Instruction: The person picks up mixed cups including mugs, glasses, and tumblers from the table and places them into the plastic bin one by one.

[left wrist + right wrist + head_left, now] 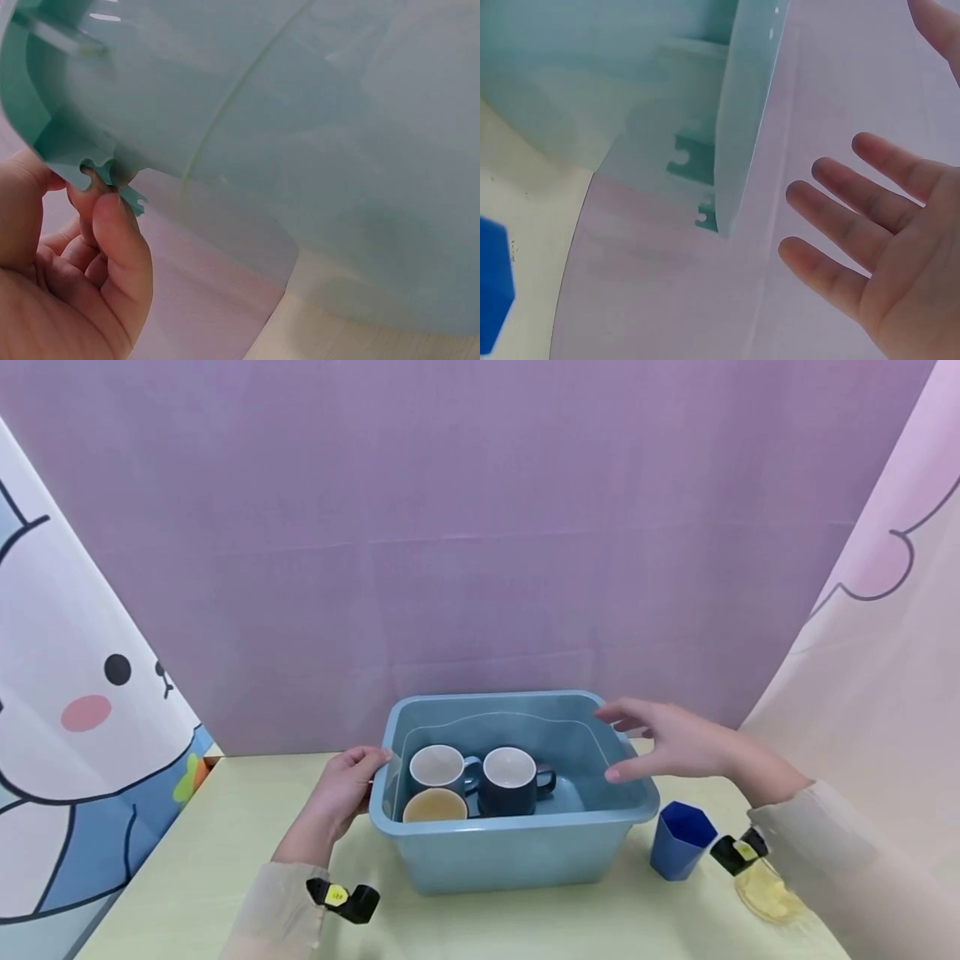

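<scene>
A light blue plastic basin stands on the table with several mugs inside, at its left and middle. Among them are a dark mug with a white inside, a blue-handled mug and a mug with a tan inside. My left hand grips the basin's left rim, its fingers curled under the edge in the left wrist view. Over the right rim hovers my right hand, fingers spread and apart from the basin; the right wrist view shows nothing in it.
Right of the basin stands a blue angular cup. A yellowish translucent item lies near the right forearm. Behind the pale table hangs a purple cloth, with printed cloths at both sides.
</scene>
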Demonstrator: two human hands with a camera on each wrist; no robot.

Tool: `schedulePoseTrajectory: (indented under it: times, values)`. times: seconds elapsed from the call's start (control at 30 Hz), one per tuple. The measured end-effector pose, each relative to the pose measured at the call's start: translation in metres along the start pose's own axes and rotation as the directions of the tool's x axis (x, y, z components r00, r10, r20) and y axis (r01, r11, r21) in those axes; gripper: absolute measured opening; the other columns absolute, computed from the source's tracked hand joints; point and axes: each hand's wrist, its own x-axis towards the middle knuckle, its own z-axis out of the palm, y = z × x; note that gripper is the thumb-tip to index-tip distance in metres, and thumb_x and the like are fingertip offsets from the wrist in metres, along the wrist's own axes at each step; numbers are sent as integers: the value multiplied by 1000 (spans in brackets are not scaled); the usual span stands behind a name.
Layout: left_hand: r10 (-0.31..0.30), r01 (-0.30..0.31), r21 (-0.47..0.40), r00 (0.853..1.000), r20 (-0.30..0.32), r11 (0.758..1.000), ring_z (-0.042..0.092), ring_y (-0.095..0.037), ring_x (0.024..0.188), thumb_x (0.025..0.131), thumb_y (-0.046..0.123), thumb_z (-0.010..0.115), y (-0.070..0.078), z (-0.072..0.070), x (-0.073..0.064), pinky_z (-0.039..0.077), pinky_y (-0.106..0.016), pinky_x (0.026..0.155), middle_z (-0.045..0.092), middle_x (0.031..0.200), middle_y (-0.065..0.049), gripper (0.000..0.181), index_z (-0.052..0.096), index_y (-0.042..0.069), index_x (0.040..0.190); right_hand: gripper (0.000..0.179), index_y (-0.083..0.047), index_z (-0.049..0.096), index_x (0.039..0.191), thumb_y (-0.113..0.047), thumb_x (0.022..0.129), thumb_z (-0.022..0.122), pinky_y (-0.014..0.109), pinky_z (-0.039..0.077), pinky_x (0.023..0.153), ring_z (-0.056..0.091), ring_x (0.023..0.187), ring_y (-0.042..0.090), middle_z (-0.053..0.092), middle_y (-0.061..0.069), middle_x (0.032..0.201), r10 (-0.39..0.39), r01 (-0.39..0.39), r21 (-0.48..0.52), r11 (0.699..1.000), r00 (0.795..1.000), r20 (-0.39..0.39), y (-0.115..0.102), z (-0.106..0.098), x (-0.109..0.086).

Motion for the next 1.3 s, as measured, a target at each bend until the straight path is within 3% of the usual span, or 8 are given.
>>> schedulePoseTrajectory:
  times: [0.33,0.6,0.9,0.97,1.17,1.3]
  values:
    - [2,-2,-12,1000,-7,1000,58,-12,65,94,32,53,2,3,-1,53,-26,63,60,80,0,33,58,2,109,69,-14,46,135,-39,78,75,57,48,85,55,117,35,55,11,133,-42,46,39,998,996,-82,10,2,-22]
    - [-2,2,-20,1000,-8,1000,59,-13,66,95,32,54,0,4,-1,54,-26,64,62,84,-4,35,58,2,110,66,-11,48,133,-31,78,77,55,50,85,55,115,38,55,13,131,-59,68,66,996,990,-131,19,5,-37]
    - [3,-3,-5,1000,-3,1000,60,-16,71,94,33,53,2,7,0,54,-27,66,62,88,-5,37,57,1,113,64,-12,46,134,-25,79,76,33,52,83,56,113,34,53,10,132,-10,21,57,998,984,-177,33,10,-60]
    - [2,-2,-4,1000,-2,1000,60,-17,72,95,33,53,2,7,0,55,-28,68,62,90,-7,38,57,1,114,65,-11,46,134,-24,79,76,29,51,83,57,114,28,53,9,133,-5,16,59,998,982,-188,37,12,-63]
    - [0,0,-3,1000,-5,1000,60,-16,72,95,34,53,2,8,-1,54,-27,67,62,89,-5,37,57,1,113,66,-13,44,136,-20,78,76,23,50,85,48,112,-9,52,7,133,-14,27,57,998,975,-221,47,16,-74]
    - [-1,1,-5,1000,-6,1000,60,-15,70,95,33,53,2,9,-1,54,-26,65,61,85,-3,36,58,2,111,69,-17,42,137,-18,77,77,19,48,86,46,113,-13,49,-11,133,-17,30,49,998,969,-248,52,17,-82]
